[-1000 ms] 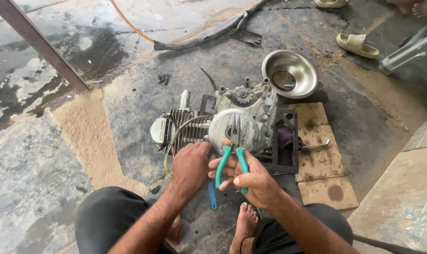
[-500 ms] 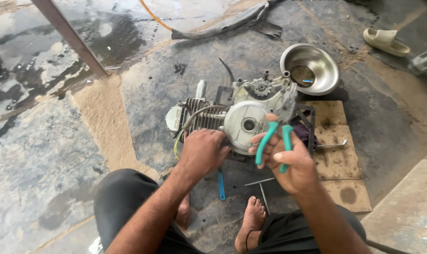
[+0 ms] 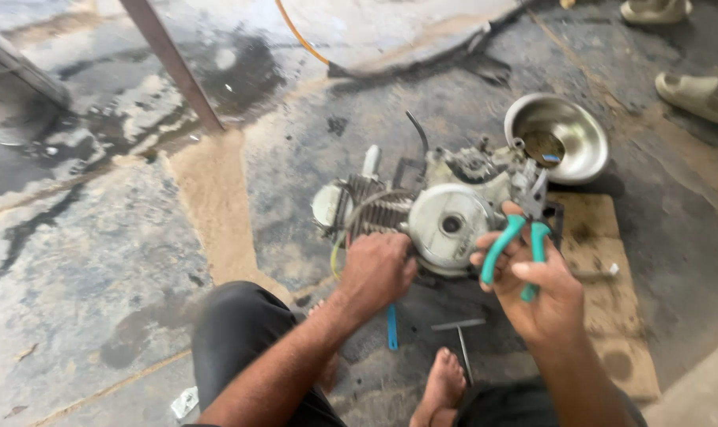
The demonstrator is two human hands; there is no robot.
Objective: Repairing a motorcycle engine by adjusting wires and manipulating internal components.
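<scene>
A small grey engine [image 3: 446,209] with cooling fins and a round side cover lies on the oily concrete floor. My left hand [image 3: 377,270] rests against its lower left side, by the fins, fingers curled on the casing. My right hand [image 3: 533,289] grips pliers with teal handles [image 3: 517,245]. The jaws of the pliers point up at the right side of the engine, where their tips are hard to make out.
A steel bowl [image 3: 576,134] with dark liquid stands behind the engine at right. Cardboard [image 3: 612,277] lies under and right of the engine. A blue-handled tool [image 3: 391,326] and a T-shaped tool [image 3: 460,340] lie by my bare foot [image 3: 442,387]. Sandals [image 3: 699,95] sit far right.
My right hand has carried the pliers from in front of the round cover over to the engine's right side. My left hand stayed on the engine. The view shifted left.
</scene>
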